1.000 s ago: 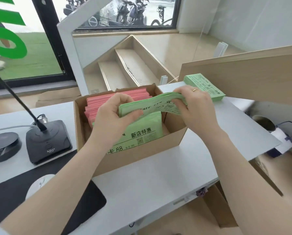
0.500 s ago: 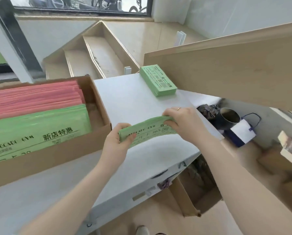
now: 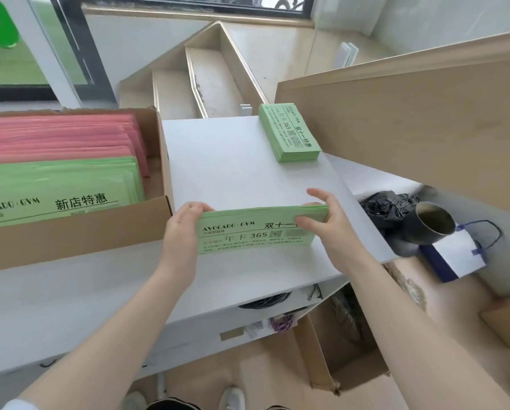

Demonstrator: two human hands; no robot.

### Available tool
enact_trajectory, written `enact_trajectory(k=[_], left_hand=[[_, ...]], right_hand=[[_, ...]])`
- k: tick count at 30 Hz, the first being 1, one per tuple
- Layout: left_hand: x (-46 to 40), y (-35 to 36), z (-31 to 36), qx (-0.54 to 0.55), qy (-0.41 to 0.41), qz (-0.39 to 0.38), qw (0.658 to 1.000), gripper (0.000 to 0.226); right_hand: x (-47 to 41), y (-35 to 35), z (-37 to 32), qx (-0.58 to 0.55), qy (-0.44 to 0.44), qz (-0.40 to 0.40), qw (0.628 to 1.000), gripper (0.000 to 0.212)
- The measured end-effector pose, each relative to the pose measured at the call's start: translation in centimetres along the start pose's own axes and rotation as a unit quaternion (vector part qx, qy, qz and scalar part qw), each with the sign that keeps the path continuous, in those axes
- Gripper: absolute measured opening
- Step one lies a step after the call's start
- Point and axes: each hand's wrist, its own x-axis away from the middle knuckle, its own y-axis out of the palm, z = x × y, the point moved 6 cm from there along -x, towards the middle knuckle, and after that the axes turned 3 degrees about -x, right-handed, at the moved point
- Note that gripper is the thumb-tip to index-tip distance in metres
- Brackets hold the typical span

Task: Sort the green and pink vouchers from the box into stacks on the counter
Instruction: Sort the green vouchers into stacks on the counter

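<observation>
A bundle of green vouchers (image 3: 253,232) stands on its long edge on the white counter (image 3: 233,176), printed face toward me. My left hand (image 3: 183,229) grips its left end and my right hand (image 3: 327,223) grips its right end, fingers partly spread. At the counter's far right lies a flat stack of green vouchers (image 3: 289,131). The cardboard box (image 3: 79,232) at left holds pink vouchers (image 3: 58,137) at the back and green vouchers (image 3: 58,182) in front.
A wooden panel (image 3: 410,122) rises right behind the far stack. Past the counter's right edge sit a black bag (image 3: 387,205), a metal cup (image 3: 431,223) and a white-blue paper bag (image 3: 455,255). An open carton (image 3: 345,350) stands on the floor below.
Both hands carried the green bundle out of the box and rightward, then set it down on its edge on the counter, squared between them. The view swung right.
</observation>
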Motion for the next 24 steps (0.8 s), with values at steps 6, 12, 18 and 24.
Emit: enact_trajectory(k=[6,12,18,24], left_hand=[[0.8,-0.4,-1.1,-0.058,0.045,-0.056,0.996,0.017],[-0.2,0.4,-0.1,-0.078,0.08,-0.078,0.991,0.02],[-1.4,0.6,-2.8,-0.227,0.05,-0.095,0.968,0.03],[-3.9,0.3,-1.9,-0.268,0.039,-0.078,0.959,0.03]], right_hand=[[0.0,0.7,-0.5,-0.041,-0.029,-0.001,0.999,0.021],[-0.2,-0.7,-2.2,-0.046,-0.084,0.008,0.995,0.02],[-0.2,-1.1,0.0,0.006,-0.052,0.028,0.998,0.022],[-2.5,-1.7,-1.6,0.257,-0.1,0.043,0.96,0.022]])
